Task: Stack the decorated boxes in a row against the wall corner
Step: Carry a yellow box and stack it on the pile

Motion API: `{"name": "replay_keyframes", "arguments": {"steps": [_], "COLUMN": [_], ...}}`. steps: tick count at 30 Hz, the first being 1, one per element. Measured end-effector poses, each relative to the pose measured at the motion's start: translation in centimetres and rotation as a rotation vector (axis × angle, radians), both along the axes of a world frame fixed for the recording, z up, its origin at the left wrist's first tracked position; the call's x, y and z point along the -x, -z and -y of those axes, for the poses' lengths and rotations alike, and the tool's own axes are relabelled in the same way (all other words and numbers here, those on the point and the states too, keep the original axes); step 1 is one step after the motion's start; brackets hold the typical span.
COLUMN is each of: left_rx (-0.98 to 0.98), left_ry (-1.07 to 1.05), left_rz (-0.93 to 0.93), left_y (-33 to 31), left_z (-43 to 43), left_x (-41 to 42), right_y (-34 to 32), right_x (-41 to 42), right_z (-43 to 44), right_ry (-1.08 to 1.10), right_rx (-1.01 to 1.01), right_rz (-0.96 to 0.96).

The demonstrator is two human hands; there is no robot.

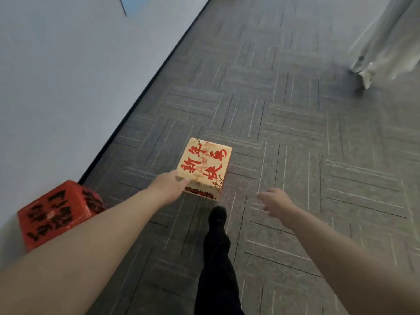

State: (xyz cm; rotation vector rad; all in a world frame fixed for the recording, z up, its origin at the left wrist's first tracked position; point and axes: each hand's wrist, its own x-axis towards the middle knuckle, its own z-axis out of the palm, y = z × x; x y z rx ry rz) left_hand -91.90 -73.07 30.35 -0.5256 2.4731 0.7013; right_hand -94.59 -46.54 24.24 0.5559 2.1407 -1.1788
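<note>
A cream box with red brush lettering sits on the grey carpet in the middle of the view, a short way out from the wall. My left hand touches its near left corner; the fingertips are hidden against the box side. My right hand hovers to the right of the box, fingers relaxed and holding nothing, apart from it. A red box with black lettering stands against the wall at the lower left, partly hidden by my left forearm.
The pale wall with a black skirting strip runs diagonally from lower left to upper middle. My black-clad leg and shoe stand just below the cream box. Pale curtain fabric hangs at the upper right.
</note>
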Motion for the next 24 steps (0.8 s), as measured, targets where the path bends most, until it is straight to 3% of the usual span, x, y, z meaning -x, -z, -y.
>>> {"name": "replay_keyframes", "arguments": {"steps": [5,12,21,24], "left_rx": [-0.038,-0.085,-0.112,-0.203], "left_ry": [-0.04,-0.055,-0.381,-0.551], "left_rz": [0.116,0.253,0.281,0.275], "left_y": [8.5,26.2,47.0,50.5], "left_z": [3.0,7.4,11.9,12.0], "left_x": [14.4,29.7,37.3,37.1], "right_y": [8.0,24.0,41.6,45.2], "right_x": [15.2,26.6,32.9,33.1], "right_z": [3.9,9.2,11.4,12.4], "right_ry": [0.094,0.025,0.321,0.455], "right_rx": [0.01,-0.121,-0.09,0.119], "right_rz": [0.091,0.297,0.392,0.525]}}
